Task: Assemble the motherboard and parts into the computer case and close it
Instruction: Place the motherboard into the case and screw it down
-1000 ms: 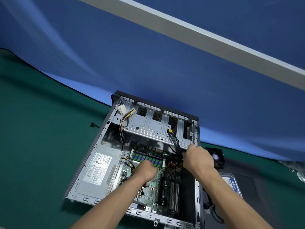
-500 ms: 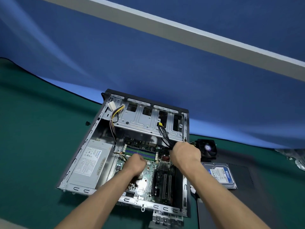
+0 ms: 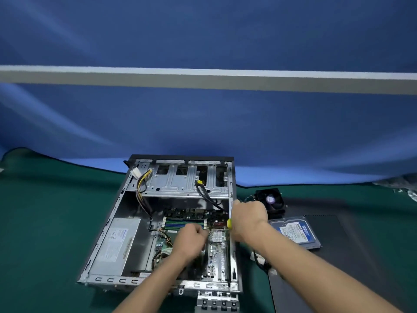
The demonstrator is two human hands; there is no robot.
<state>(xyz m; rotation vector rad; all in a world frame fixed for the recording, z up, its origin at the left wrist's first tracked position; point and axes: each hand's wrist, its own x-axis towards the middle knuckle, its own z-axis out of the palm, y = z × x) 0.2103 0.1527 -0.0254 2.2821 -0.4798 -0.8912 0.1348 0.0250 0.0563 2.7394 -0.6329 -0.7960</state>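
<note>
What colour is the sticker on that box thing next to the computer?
Blue and white, on the hard drive; head view.

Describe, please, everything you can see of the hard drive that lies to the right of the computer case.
The hard drive is a flat, rectangular unit with a dark metal-looking body and a blue and white label on top; the print is too small to read. It lies flat, label up and turned slightly askew, outside the computer case, partly on a dark panel on the green table cover. The black fan sits just behind it. The right hand's forearm hides its near left corner. No hand touches it.

Green table (image 3: pixel 45 233) bears computer case (image 3: pixel 108 224), fan (image 3: pixel 270 201), hard drive (image 3: pixel 297 233)
</note>
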